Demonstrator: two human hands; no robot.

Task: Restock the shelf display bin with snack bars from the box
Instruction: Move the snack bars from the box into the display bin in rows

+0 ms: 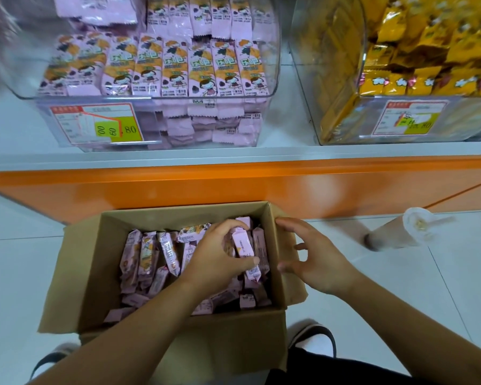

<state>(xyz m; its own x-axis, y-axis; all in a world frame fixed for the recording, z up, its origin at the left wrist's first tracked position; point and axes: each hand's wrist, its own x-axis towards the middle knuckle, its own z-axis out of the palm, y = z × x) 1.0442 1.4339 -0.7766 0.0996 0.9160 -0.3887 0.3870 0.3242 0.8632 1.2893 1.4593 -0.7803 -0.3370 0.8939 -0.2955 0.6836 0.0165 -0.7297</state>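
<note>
The display bin [156,118], on the shelf well above both hands, already looks fairly full of glossy pink snack bars [175,70]; many crinkly foil-wrapped ones remain in the stiff cardboard box [95,273]. The left hand [217,257] curls around a few bars [243,245] inside it. The right hand [314,259] hovers spread, holding nothing, beside the box's right wall.

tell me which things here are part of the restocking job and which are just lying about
Part of the job: cardboard box, pink snack bars, clear pink-bar bin, left hand gripping bars, right hand by the box edge.

Lying about: yellow snack bin, paper cup on the floor.
</note>
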